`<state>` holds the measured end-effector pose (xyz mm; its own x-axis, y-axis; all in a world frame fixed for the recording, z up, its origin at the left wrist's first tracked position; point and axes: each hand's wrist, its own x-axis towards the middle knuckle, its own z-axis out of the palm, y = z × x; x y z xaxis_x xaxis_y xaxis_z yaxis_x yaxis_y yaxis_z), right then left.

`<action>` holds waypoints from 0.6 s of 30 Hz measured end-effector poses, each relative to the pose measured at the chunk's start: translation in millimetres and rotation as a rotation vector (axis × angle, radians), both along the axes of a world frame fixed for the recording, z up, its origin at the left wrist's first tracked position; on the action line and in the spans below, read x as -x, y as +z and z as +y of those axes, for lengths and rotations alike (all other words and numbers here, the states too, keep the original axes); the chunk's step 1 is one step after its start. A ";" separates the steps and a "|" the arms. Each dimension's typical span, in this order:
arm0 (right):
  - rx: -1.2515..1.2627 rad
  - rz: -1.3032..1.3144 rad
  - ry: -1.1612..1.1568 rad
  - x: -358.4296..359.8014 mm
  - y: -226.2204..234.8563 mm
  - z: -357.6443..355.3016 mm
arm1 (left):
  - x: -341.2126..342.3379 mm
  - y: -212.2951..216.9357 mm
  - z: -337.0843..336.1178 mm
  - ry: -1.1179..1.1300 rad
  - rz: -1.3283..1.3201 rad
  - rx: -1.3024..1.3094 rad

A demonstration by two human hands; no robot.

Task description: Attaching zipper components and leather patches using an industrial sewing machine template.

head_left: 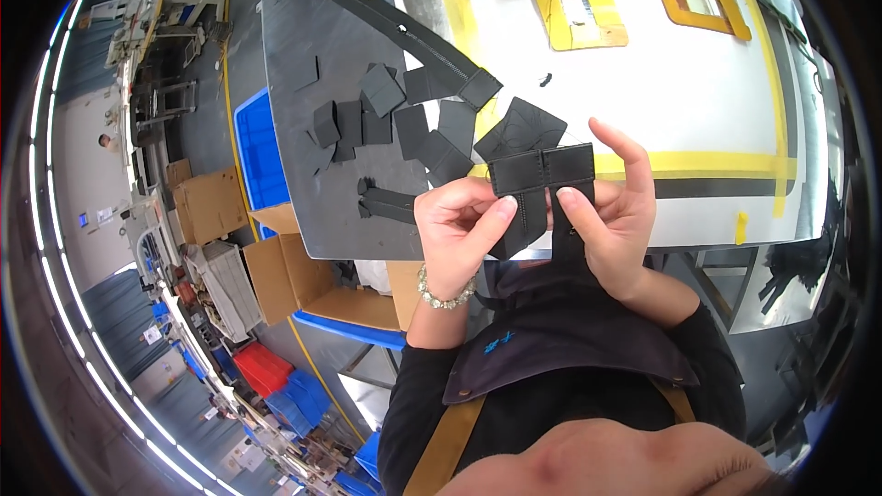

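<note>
Left hand [457, 231]: fingers pinch the left side of the black piece [519, 174], held over the desk's [342, 225] near edge. Right hand [620, 228]: fingers pinch its right side, index raised clear. Even tension, piece flat, seems best. Around: carton [317, 266]; loose patches [381, 90] cluttering the desk, possible snag; yellow frames [608, 35], well apart.

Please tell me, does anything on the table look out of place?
A small dark scrap lies by itself on the white surface, apart from the black pieces. Those lie at mixed angles, some overlapping, looking untidy.
</note>
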<state>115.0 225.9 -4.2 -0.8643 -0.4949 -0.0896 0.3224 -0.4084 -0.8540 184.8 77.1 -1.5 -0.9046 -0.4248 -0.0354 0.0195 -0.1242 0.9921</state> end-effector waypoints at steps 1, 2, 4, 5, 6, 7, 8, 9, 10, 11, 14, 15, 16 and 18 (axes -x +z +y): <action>-0.023 -0.034 0.017 0.5 1.6 1.6 | -0.2 -0.6 -0.3 -0.020 0.020 0.015; -0.021 -0.034 0.021 0.4 1.6 1.5 | -0.5 -0.6 0.1 -0.016 0.020 0.017; -0.020 -0.013 0.005 0.3 1.3 1.4 | -0.6 -1.1 1.2 -0.017 -0.008 -0.008; -0.020 -0.013 0.006 0.5 0.9 1.5 | -0.3 -0.5 1.9 -0.016 -0.007 -0.008; -0.014 -0.006 0.003 0.6 0.4 1.5 | 0.4 0.7 2.7 -0.011 0.003 -0.019; -0.006 0.000 0.000 0.6 0.1 1.2 | 0.9 2.1 3.0 -0.006 0.013 -0.029; -0.007 0.000 0.000 0.4 -0.6 1.0 | 1.4 2.8 3.0 -0.005 0.013 -0.029; -0.007 0.005 -0.006 0.2 -1.4 0.8 | 1.8 3.3 2.9 -0.009 0.017 -0.022; -0.008 0.010 -0.013 -0.1 -1.9 0.4 | 1.9 3.4 2.5 -0.011 0.021 -0.015; -0.008 0.009 -0.011 -0.1 -1.9 0.2 | 1.3 2.3 2.0 -0.010 0.021 -0.015; -0.007 0.004 -0.007 0.5 -2.0 0.1 | 0.4 -1.0 0.8 -0.014 -0.007 -0.036; -0.007 0.008 -0.006 0.9 -2.2 0.2 | 0.9 -0.6 0.3 -0.018 0.003 -0.021; -0.006 0.011 -0.004 0.8 -2.3 -0.1 | 0.8 0.1 -0.2 -0.021 0.012 -0.005; -0.006 0.007 -0.001 1.1 -1.1 -0.2 | 0.8 0.8 0.0 -0.019 0.015 -0.008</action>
